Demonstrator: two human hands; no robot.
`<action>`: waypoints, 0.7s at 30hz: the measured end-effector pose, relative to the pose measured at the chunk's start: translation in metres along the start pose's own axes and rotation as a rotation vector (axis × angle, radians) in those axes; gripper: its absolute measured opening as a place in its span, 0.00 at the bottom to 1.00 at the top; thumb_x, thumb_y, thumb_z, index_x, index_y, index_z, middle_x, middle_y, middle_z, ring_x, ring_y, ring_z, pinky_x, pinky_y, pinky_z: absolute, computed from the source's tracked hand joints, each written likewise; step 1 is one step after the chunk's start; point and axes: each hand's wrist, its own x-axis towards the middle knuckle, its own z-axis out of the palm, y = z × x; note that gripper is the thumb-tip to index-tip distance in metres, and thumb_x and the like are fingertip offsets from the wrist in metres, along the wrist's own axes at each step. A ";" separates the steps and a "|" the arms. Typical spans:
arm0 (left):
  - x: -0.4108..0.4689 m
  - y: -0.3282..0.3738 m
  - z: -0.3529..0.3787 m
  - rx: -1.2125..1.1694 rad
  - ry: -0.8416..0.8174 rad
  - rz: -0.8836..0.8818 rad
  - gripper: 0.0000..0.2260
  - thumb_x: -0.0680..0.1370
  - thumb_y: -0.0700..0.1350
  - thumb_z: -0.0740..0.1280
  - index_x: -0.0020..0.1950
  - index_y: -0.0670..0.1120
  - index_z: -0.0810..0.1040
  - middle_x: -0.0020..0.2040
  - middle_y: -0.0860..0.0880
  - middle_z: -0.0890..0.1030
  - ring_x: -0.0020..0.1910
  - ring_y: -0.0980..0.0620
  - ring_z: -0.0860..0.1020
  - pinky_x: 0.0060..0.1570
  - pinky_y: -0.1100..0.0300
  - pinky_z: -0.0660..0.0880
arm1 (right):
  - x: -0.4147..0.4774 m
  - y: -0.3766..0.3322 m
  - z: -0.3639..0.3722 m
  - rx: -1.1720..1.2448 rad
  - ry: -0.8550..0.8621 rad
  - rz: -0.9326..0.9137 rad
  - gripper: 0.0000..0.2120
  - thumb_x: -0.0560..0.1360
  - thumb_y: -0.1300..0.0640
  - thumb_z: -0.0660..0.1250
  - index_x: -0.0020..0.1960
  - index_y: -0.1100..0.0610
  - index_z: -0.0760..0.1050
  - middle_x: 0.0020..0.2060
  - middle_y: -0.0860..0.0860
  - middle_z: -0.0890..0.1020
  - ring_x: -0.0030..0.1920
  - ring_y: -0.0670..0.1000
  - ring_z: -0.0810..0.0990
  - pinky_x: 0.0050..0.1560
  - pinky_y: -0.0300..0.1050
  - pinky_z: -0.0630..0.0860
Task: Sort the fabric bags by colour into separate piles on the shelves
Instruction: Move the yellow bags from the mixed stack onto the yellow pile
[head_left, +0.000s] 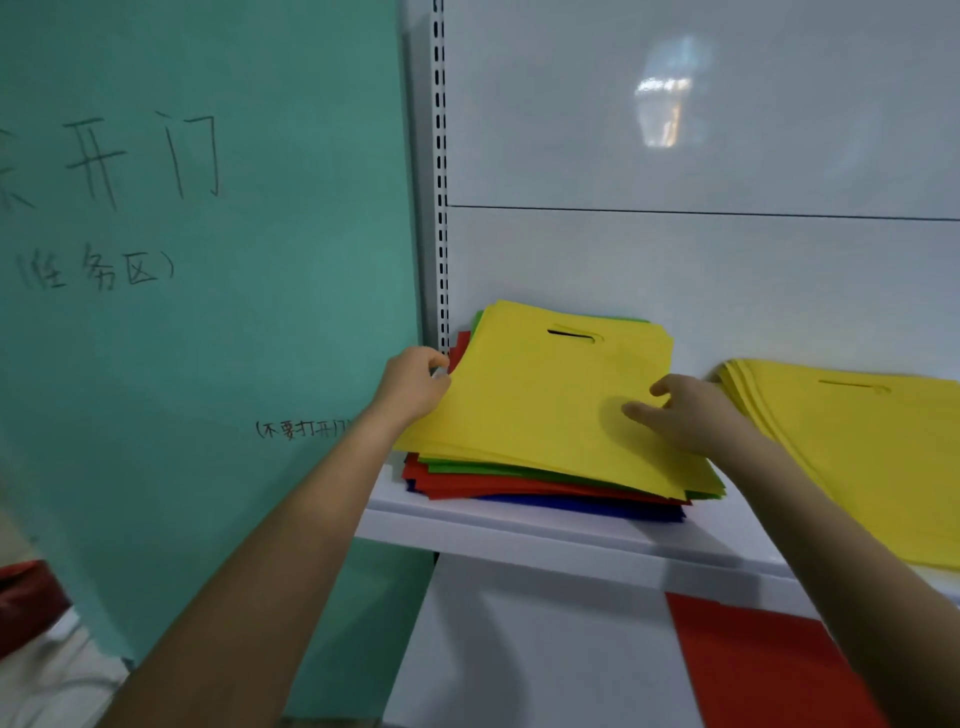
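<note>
A flat yellow fabric bag with a cut-out slot handle (545, 400) is lying on top of a mixed stack of flat fabric bags (493, 480) at the left end of the white metal shelf (519, 530). Green, red and blue layers are showing beneath it. The bag's left edge is being pinched by the left hand (413, 384), whose fingers are curled round it near the back corner. The right hand (691, 410) is being rested on the bag's right side, fingers loosely spread on the fabric, and nothing is seen to be clasped by it. The top bag is judged to be in the course of being peeled off the stack.

Just beside the stack, to the right on the same shelf, a pile of yellow fabric bags (857, 441) is being built up. Several fanned layers are showing at its near-left corner, all yellow. On the shelf below, a flat red fabric bag (753, 660) is being kept apart. It is partly hidden by the right forearm, so how many lie there cannot be told. No separate green or blue pile is being shown.

The sorting is therefore judged to be under way, with yellow well started, red begun, and the rest of the stack left to be dealt out. To the left, a teal panel with handwritten characters (208, 312) is standing against the shelf's slotted upright (441, 208).
</note>
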 end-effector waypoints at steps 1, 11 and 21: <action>0.008 -0.004 0.002 0.001 -0.024 -0.003 0.14 0.78 0.40 0.62 0.64 0.40 0.74 0.66 0.44 0.73 0.64 0.47 0.71 0.59 0.61 0.66 | 0.004 0.000 0.004 -0.023 -0.004 0.012 0.29 0.75 0.44 0.63 0.67 0.62 0.66 0.63 0.59 0.74 0.61 0.58 0.73 0.57 0.48 0.70; 0.079 -0.028 0.020 -0.043 -0.172 0.056 0.10 0.72 0.44 0.72 0.46 0.39 0.78 0.43 0.48 0.76 0.43 0.51 0.75 0.43 0.59 0.71 | 0.013 -0.012 0.015 0.011 0.012 0.169 0.34 0.70 0.46 0.70 0.71 0.57 0.62 0.65 0.56 0.71 0.63 0.56 0.71 0.59 0.47 0.69; 0.095 -0.053 0.024 -0.381 -0.131 0.202 0.10 0.72 0.42 0.72 0.48 0.42 0.74 0.41 0.48 0.78 0.41 0.52 0.76 0.35 0.65 0.71 | 0.006 -0.043 0.010 0.247 0.239 0.395 0.34 0.69 0.63 0.73 0.71 0.59 0.62 0.61 0.59 0.74 0.54 0.58 0.74 0.47 0.46 0.69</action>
